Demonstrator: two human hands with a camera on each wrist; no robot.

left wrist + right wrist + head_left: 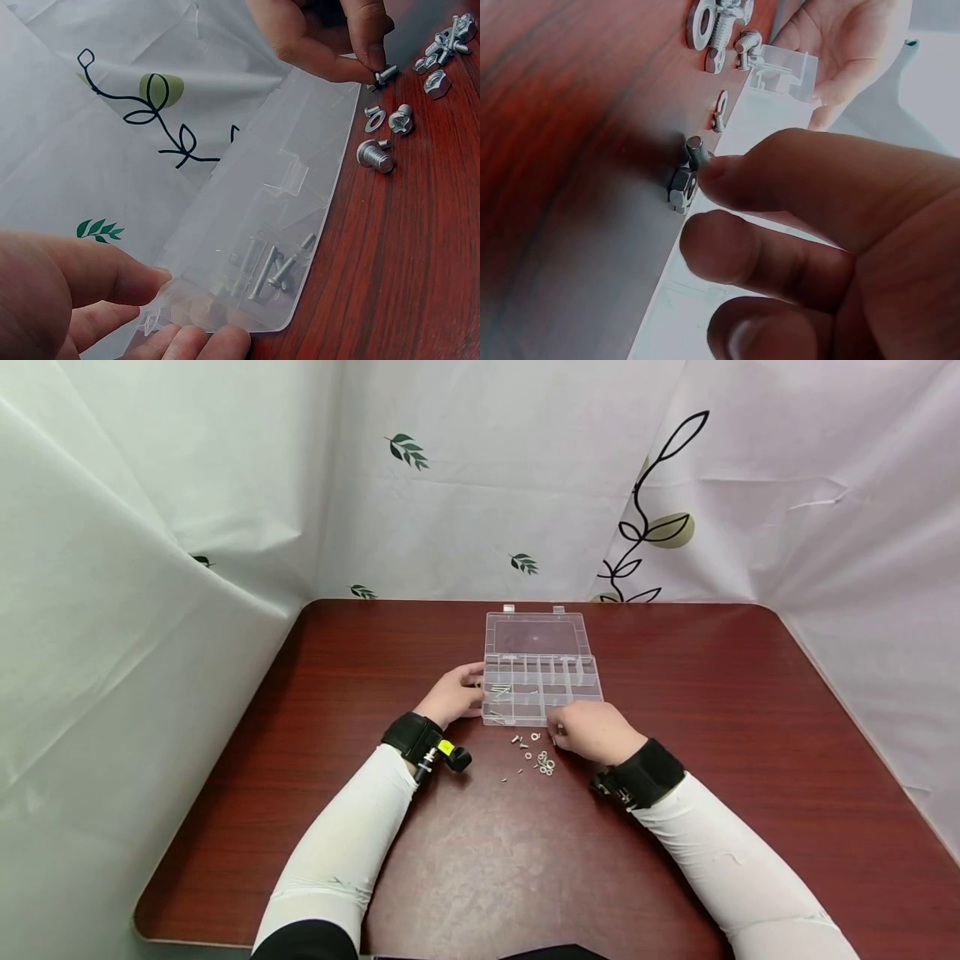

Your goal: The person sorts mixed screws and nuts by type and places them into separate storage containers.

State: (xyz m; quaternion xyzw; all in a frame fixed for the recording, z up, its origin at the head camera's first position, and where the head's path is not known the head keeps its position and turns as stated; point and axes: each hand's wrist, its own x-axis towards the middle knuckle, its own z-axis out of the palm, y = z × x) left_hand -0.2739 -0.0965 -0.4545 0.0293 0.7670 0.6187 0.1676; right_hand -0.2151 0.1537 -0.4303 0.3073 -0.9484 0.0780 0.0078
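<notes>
A clear plastic compartment box (517,722) lies with its lid (536,633) folded back. My left hand (452,695) holds the box's left end, its thumb near the rim and fingertips along the wall in the left wrist view. At the near right edge of the box, my right hand (596,732) pinches a small screw (387,73) between thumb and fingertip. A hex nut (682,187) lies beside those fingertips. Long screws (264,274) lie in the compartments at the left end.
Several loose washers and nuts (544,763) and short screws (376,156) lie scattered on the red-brown table (480,877) before the box. A patterned white cloth (465,485) hangs behind the table and along its sides.
</notes>
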